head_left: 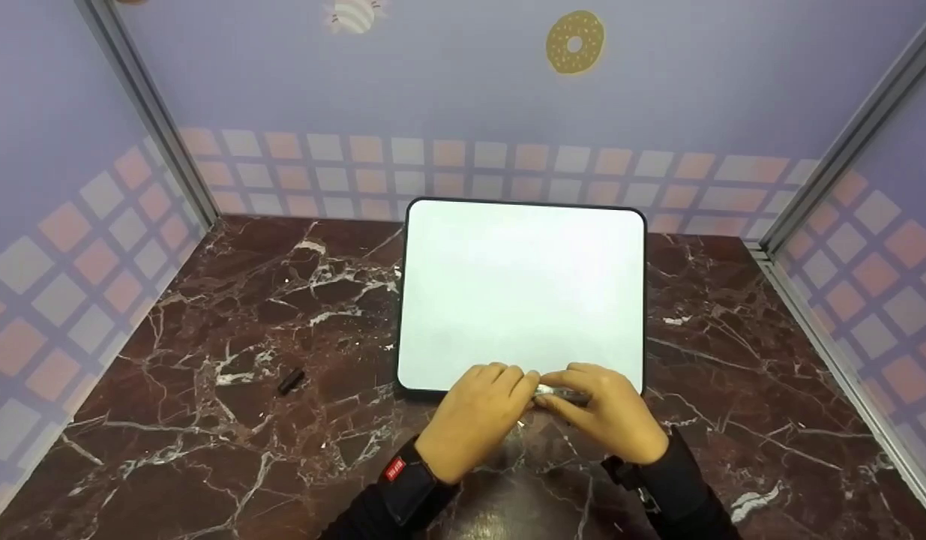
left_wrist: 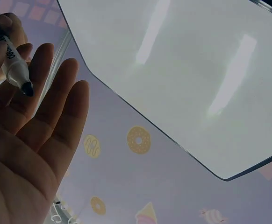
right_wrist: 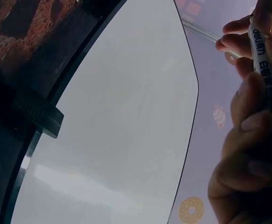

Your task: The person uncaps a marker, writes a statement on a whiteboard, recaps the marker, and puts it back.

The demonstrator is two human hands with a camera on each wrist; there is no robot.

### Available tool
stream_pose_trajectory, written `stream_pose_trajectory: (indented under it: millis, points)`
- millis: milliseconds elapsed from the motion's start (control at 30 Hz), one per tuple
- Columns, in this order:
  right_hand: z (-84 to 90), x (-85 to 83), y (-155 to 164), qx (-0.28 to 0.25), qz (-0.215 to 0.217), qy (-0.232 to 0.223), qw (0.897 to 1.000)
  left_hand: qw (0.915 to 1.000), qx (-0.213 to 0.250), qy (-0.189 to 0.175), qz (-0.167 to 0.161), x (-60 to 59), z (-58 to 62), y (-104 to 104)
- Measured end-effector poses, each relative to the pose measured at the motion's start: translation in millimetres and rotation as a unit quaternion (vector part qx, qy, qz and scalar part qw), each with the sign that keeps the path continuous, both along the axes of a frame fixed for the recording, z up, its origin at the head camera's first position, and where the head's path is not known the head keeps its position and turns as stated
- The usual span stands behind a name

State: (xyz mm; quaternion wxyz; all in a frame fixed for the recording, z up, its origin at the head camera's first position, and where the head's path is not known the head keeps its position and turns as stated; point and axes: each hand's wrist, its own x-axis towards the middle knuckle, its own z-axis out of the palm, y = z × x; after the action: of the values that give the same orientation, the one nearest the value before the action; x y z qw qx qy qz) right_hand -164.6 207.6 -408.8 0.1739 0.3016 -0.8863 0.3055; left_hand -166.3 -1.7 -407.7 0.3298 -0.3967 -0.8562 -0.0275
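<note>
My right hand (head_left: 609,416) holds a whiteboard marker (right_wrist: 263,65) with a white barrel and printed label. In the left wrist view the marker (left_wrist: 17,70) points its dark end down across the fingers of my left hand (left_wrist: 38,130). These fingers look mostly straight, palm towards the camera; the left thumb cannot be made out. From the head view, my left hand (head_left: 481,420) meets the right at the marker's end. Both hands are at the lower edge of a whiteboard (head_left: 522,292) with a thin black frame, tilted up on the table.
A small black cylindrical piece (head_left: 291,381) lies on the dark marble table (head_left: 208,450), left of the board. Walls with a tile pattern (head_left: 448,154) close in the back and both sides. A dark ridged block (right_wrist: 38,114) sits at the board's edge in the right wrist view.
</note>
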Motion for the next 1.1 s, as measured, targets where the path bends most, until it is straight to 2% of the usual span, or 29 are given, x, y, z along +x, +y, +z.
stream_pose_trajectory:
  millis: [100,233,367,467,600,733,967,1100]
  points:
    - [0.0,-0.4,-1.3,-0.010,0.000,0.005,1.000,0.9998,0.002,0.019,0.005,-2.0,-2.2,0.1]
    - [1.1,-0.8,-0.5,-0.041,0.008,0.011,0.999,0.9999,0.009,0.013,0.004,-4.7,-1.8,-1.7]
    - [2.3,-1.7,4.6,-0.092,0.013,0.007,0.996,0.9994,0.023,-0.027,0.002,-8.4,1.1,-9.1]
    - [4.4,-3.1,9.5,-0.137,0.003,0.004,0.991,0.9968,0.051,-0.062,0.006,-12.3,4.3,-17.9]
    - [8.1,-3.6,14.0,-0.189,-0.022,-0.012,0.982,0.9908,0.098,-0.092,0.018,-17.0,8.4,-28.8]
    - [8.9,-3.9,15.7,-0.216,-0.033,-0.044,0.975,0.9828,0.139,-0.121,0.011,-18.0,10.4,-33.8]
    - [9.1,-4.1,12.0,-0.273,-0.001,-0.084,0.958,0.9670,0.169,-0.190,-0.021,-13.1,9.6,-23.1]
    - [6.9,-2.8,6.6,-0.285,0.039,-0.105,0.952,0.9629,0.172,-0.204,-0.043,-8.0,7.6,-12.8]
